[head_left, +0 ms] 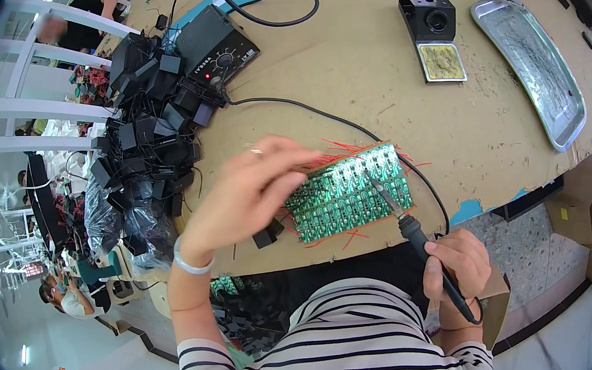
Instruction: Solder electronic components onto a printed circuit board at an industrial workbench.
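A panel of green circuit boards (341,209) lies on the table in front of me, with thin red wires (338,146) sticking out along its far and near edges. My right hand (460,261) is closed round the dark handle of a soldering iron (415,237). Its metal tip points down at the right part of the panel; whether it touches cannot be made out. My left hand (255,187) hovers at the panel's left end, fingers stretched out and thumb apart, slightly blurred. I see nothing held in it.
Left of the panel stands a black soldering station (217,46), beside heaped black plastic cases (149,115). A cord (312,109) runs across the table to the iron. Farther off are an iron stand (431,17) with a yellow sponge (442,61) and a metal tray (539,74).
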Tool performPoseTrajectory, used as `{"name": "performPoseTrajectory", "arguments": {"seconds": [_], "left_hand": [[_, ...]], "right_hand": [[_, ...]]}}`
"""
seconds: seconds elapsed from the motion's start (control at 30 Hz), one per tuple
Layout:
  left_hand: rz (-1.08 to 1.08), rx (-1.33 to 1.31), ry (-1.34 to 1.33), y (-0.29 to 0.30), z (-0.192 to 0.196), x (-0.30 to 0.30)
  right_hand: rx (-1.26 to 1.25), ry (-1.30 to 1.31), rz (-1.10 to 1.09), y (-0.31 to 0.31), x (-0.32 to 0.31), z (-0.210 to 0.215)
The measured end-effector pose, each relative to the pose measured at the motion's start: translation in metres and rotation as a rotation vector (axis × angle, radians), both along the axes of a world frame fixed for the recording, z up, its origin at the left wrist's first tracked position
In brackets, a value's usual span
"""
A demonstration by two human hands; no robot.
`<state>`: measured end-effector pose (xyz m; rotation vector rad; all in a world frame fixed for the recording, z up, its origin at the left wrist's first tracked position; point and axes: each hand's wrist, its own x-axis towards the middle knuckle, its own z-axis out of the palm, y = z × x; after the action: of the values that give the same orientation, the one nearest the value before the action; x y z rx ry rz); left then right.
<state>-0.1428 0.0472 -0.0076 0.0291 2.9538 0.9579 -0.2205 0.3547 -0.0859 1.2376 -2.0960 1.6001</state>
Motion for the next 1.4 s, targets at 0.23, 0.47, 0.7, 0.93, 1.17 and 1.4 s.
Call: {"name": "performPoseTrajectory", "arguments": {"seconds": [0.23,0.47,0.7,0.93,1.17,1.4], "left_hand": [[0.54,0.559,0.461,-0.034,-0.053,0.097],[0.41,0.082,0.494,0.012,-0.05,0.125],[0.29,0.088,0.607,0.02,-0.035,0.05],[0.02,-0.097,0.304,0.027,-0.049,0.016],[0.016,-0.182,0.332,0.03,-0.054,0.014],[0.0,-0.183,0.343,0.03,-0.057,0.011]], "right_hand": [[-0.015,-0.005,-0.003,0.001,-0.001,0.0],[0.0,0.026,0.054,-0.008,-0.001,0.003],[0.022,0.032,0.074,-0.009,0.006,0.007],[0.026,-0.009,0.031,0.002,0.009,-0.001],[0.037,-0.018,0.111,-0.008,0.004,-0.005],[0.058,-0.038,0.124,-0.011,0.004,-0.007]]}}
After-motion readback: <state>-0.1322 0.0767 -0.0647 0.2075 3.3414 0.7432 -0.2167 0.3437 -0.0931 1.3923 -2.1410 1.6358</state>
